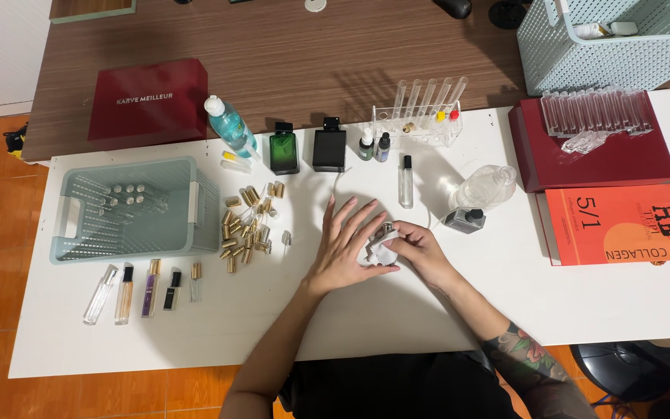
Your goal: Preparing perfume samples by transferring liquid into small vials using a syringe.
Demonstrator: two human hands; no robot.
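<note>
My left hand lies flat on the white table, fingers spread, its edge touching a crumpled white tissue. My right hand pinches that tissue around a small glass bottle with a metal top, only partly visible. A heap of several gold caps lies just left of my left hand. A slim clear spray vial stands behind my hands.
A green basket with small vials stands at left, several slim perfume vials before it. Behind: green bottle, black bottle, test-tube rack, blue-capped bottle. Right: dark red box, orange box, clear bottle.
</note>
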